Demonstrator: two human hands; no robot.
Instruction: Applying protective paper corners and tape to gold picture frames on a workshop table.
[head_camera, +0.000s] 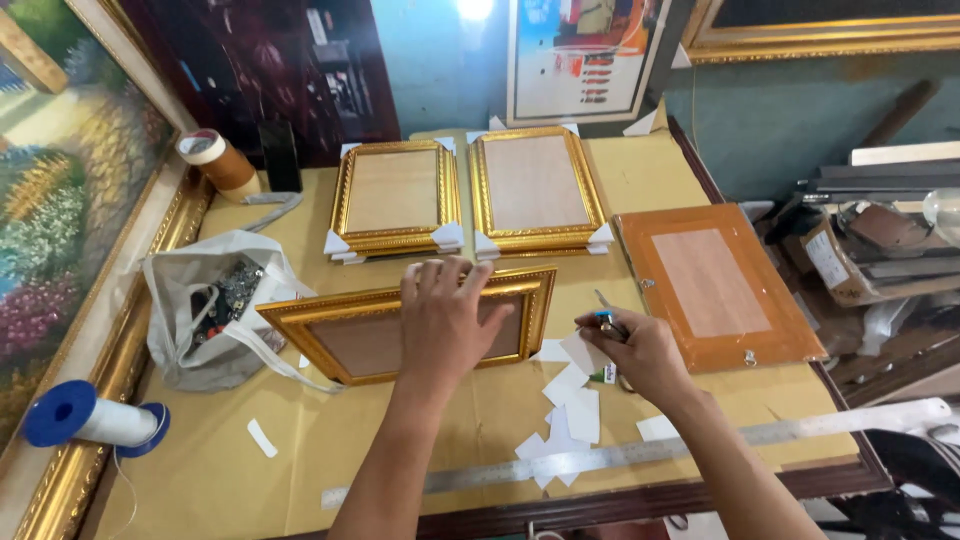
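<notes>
Left hand (447, 322) lies flat, fingers spread, pressing on the gold picture frame (400, 330) at centre of the table (230, 480); it grips nothing. Right hand (640, 352) is pinched around a small blue-handled tool (603, 316), metal tip pointing up-left, just beside the frame's right end.

Progress, judging by layout: two stacks of gold frames (395, 200) (537, 188) at upper centre already wear white cardboard corner protectors. The centre frame shows none on the corners I can see; its right corners are partly hidden. So it looks like the one in work. Loose white corner pieces (572, 400) lie scattered below the right hand, unused.

Orange-brown backing board (715, 285) sits right of centre, apart. Grey bag of hardware (215, 305) touches the frame's left end. Steel ruler (700, 445) runs along the table's near edge. Blue spool (85, 415) lower left, tape roll (215, 155) upper left.
</notes>
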